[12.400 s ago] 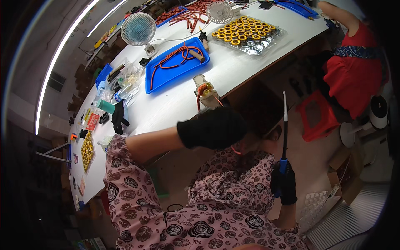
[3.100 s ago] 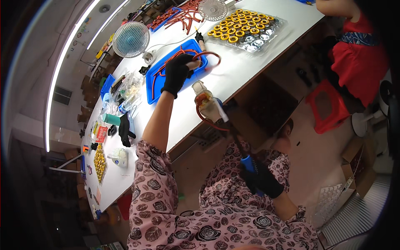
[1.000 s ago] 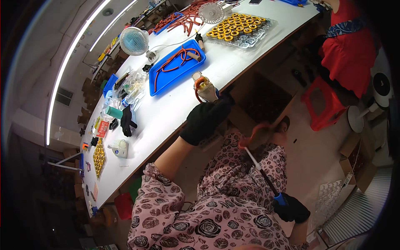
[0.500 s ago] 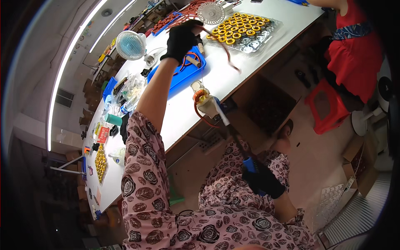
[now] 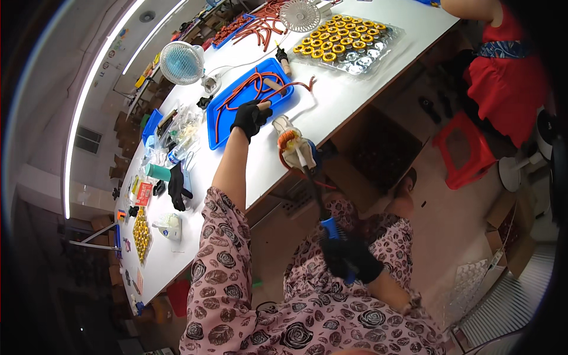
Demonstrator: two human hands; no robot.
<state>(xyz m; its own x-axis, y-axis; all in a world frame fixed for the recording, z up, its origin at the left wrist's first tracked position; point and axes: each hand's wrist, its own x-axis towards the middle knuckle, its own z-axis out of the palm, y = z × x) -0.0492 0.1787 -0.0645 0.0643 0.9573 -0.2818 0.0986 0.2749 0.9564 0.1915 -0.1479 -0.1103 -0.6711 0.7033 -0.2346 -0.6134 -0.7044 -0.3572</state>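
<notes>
My right hand (image 5: 350, 259), in a black glove, is closed around the blue handle of a long dark-shafted tool (image 5: 316, 192). The tool's pale tip reaches the copper-wound ring coil (image 5: 289, 139), which sits in a pale holder (image 5: 299, 155) at the table's front edge. A reddish wire hangs from the coil. My left hand (image 5: 251, 118), gloved with bare fingertips, is curled beside the near edge of the blue tray (image 5: 214, 133). Anything pinched in its fingertips is too small to make out. Red wires (image 5: 236, 94) lie in the tray, some crossing its right rim.
A clear tray of yellow rings (image 5: 340, 38) lies farther back. Two small fans (image 5: 182, 63) stand on the table, and plastic bags (image 5: 186, 127) and a black glove (image 5: 177, 186) lie left. Right of the table are a red stool (image 5: 464, 151), an open carton (image 5: 378, 148) and a person in red (image 5: 503, 77).
My left hand has come down and nearer from above the tray; the red wire it held now lies across the tray. My right hand has shifted left with the tool, whose tip remains at the coil.
</notes>
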